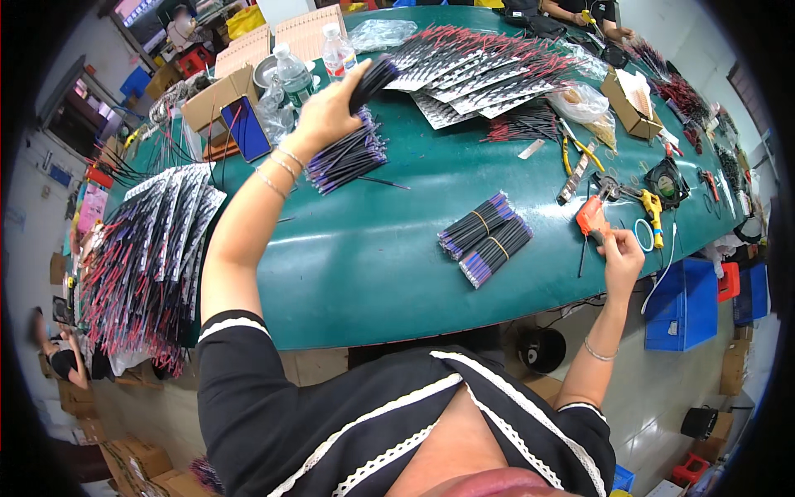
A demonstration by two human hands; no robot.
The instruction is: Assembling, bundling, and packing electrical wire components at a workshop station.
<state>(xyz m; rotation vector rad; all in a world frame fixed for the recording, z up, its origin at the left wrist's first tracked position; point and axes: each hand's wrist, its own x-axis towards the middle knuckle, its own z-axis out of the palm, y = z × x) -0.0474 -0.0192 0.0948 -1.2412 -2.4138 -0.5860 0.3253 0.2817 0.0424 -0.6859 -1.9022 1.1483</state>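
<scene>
My left hand point(330, 112) is closed around a thick bundle of short black wires point(374, 83) at the far side of the table. Just below it lies a loose heap of similar black wires with purple ends point(348, 157). On the right, my right hand point(623, 258) has its fingers pinched at the lower end of an orange-handled pair of pliers point(591, 217); the fingertips are partly hidden. Between my hands, two bundles of black wires point(484, 236) lie side by side, bound with tan rubber bands.
Fanned sheets of red and black wires lie at the left point(153, 248) and far middle point(480, 74). Water bottles point(291, 73) and a phone point(245, 128) stand near my left hand. Yellow-handled cutters point(571, 157) and a black fan point(667, 180) lie right. Another person point(584, 15) sits opposite.
</scene>
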